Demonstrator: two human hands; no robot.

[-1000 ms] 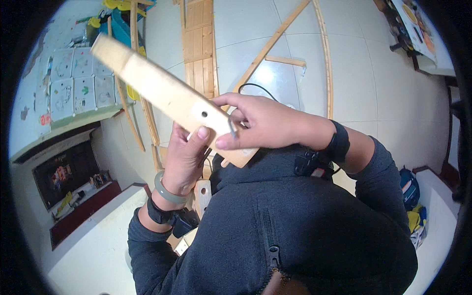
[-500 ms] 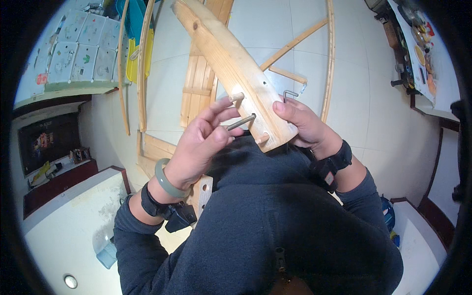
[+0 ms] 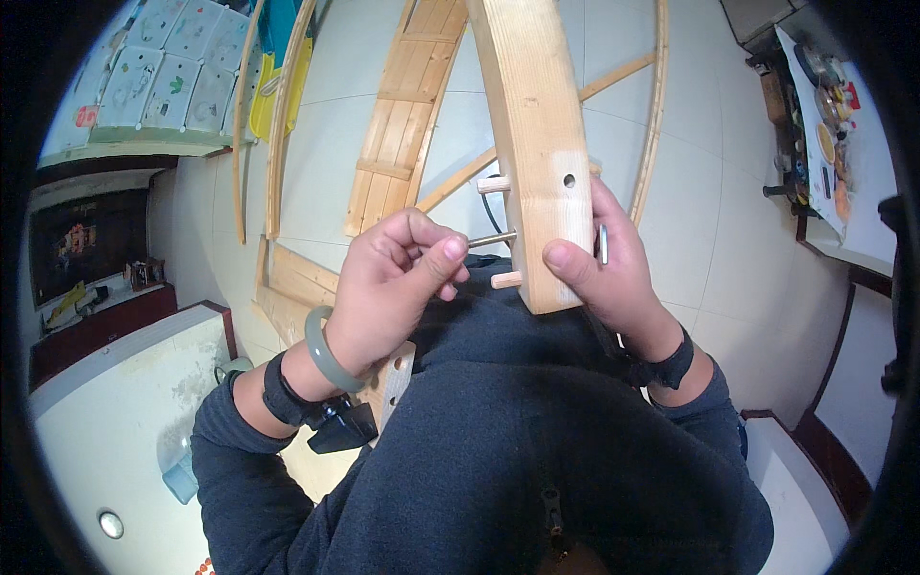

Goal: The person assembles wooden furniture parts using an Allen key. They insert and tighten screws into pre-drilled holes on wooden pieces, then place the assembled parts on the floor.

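A thick pale wooden board (image 3: 541,115) stands upright in front of me, turned so its narrow edge shows a round hole. Two wooden dowels, an upper one (image 3: 493,185) and a lower one (image 3: 506,280), jut from its left face. Between them a metal bolt (image 3: 491,239) sticks out, its outer end pinched by the thumb and fingers of my left hand (image 3: 388,278). My right hand (image 3: 618,259) grips the board's lower end, thumb on the edge. A metal hex key (image 3: 604,244) shows beside those fingers; its other end is hidden.
On the tiled floor lie a slatted wooden panel (image 3: 393,125), long curved rails (image 3: 278,144) at left and another rail (image 3: 654,115) at right. A wooden piece with holes (image 3: 398,383) rests by my left forearm. A cluttered table (image 3: 815,144) stands far right.
The board has swung from a slant to nearly upright and turned, showing its narrow edge. My left fingers have closed on the bolt's end. The hex key has turned along with the board.
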